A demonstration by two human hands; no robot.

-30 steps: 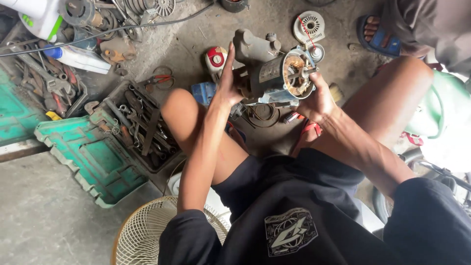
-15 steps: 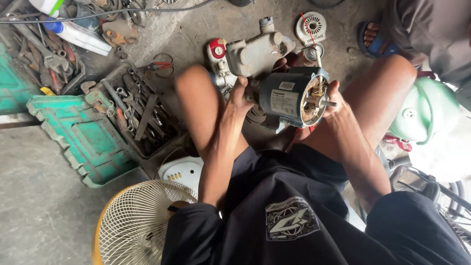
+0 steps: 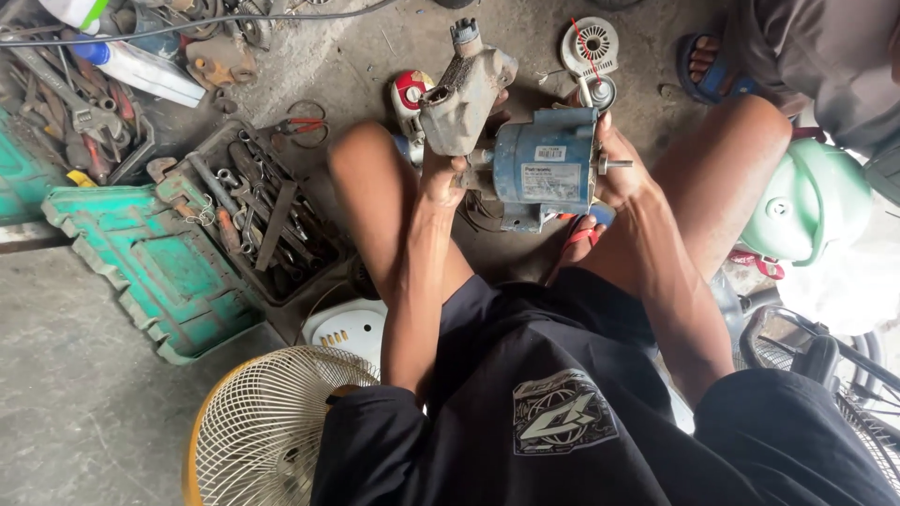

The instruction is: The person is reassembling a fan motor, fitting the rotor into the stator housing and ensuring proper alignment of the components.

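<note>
Both hands lift a blue motor (image 3: 548, 164) with a grimy grey pump housing (image 3: 461, 94) and a bare shaft. Left hand (image 3: 442, 178) wraps the housing joint; right hand (image 3: 623, 173) cups the shaft end, above the concrete floor (image 3: 84, 412).

We see a grey concrete floor (image 3: 84, 412) carrying an open green metal toolbox (image 3: 150, 267). Beside it lie a black tray of wrenches (image 3: 267, 220), a yellow-rimmed wire fan guard (image 3: 272, 426) and a white round vented cover (image 3: 591, 42).

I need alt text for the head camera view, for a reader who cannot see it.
A seated person holds a blue electric motor with a grey pump housing over a concrete floor, left hand at the housing end, right hand at the shaft end. A tray of tools and a fan grille lie beside them.
</note>
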